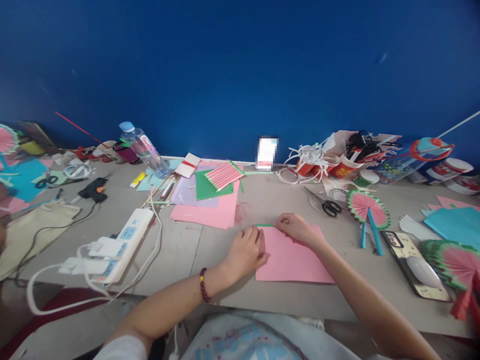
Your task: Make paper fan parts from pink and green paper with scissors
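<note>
A pink sheet of paper (pixel 292 262) lies flat on the table in front of me, with a narrow green strip (pixel 265 225) along its far edge. My left hand (pixel 245 252) is at the sheet's far left corner, its fingers bent and closed on the paper's edge, the thumb lying over the left side. At the far edge, right of the green strip's visible part, my right hand (pixel 297 229) has its fingers curled in a pinch on the paper. The fingertips of both hands are partly hidden.
Beyond my hands lie a pleated pink paper (pixel 224 176), a green sheet (pixel 204 186) and more pink paper (pixel 217 215). Scissors (pixel 330 206), a paper fan (pixel 367 207) and a phone (pixel 399 252) lie rightward. A power strip (pixel 131 240), bottle (pixel 146 150) and glue gun (pixel 93 190) occupy the left.
</note>
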### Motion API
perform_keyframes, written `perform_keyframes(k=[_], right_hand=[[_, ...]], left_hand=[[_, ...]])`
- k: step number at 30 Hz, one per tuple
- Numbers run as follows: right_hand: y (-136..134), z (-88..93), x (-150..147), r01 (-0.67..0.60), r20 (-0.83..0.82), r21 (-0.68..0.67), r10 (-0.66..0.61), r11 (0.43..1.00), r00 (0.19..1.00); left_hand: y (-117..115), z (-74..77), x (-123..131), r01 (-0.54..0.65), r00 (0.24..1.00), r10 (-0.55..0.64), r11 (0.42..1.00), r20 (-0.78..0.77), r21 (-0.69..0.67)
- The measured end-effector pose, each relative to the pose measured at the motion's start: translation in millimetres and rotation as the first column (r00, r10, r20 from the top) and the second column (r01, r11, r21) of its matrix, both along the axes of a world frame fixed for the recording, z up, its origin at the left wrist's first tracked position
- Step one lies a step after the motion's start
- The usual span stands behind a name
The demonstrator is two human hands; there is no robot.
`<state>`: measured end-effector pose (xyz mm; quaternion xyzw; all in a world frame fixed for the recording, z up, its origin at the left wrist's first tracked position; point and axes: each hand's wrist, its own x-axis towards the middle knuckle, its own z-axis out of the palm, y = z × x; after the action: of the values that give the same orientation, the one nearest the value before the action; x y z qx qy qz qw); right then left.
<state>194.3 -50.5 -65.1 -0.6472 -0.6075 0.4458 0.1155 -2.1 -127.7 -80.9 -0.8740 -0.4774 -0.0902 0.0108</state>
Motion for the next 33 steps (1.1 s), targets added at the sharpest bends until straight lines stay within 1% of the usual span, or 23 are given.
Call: perform_keyframes(k=[6, 10, 19, 22, 26, 33], right_hand=[[1, -2.5, 2, 0.006, -0.035, -0.023, -0.007, 1.000, 0.999], [1, -2.7, 2, -0.002, -0.038, -0.004, 0.002, 1.000, 0.999], [0, 5.7, -4, -0.025, 0.100, 0.028, 0.023, 0.999, 0.995], [0, 3.9, -4, -0.026, 0.115, 0.053, 0.019, 0.998, 0.993], [0, 2.1, -5, -0.027, 0.131, 0.078, 0.017, 0.997, 0.991], [-2, 2.5, -5, -0.034, 0.148, 0.078, 0.022, 0.996, 0.989]], left_hand=[[0, -0.7, 0, 0.002, 1.000, -0.002, 1.000, -0.013, 0.002], [0, 0.6, 0, -0.002, 1.000, 0.002, 1.000, -0.020, -0.001], [0, -1.0, 0, 0.001, 1.000, -0.001, 1.000, -0.002, -0.001], [-1, -0.7, 0, -0.003, 1.000, 0.003, 1.000, 0.003, 0.001], [2, 1.9, -1, 0.001, 1.000, -0.001, 0.999, 0.004, -0.037], [10, 6.8, 0, 0.033, 0.999, -0.033, 0.997, -0.002, -0.072]])
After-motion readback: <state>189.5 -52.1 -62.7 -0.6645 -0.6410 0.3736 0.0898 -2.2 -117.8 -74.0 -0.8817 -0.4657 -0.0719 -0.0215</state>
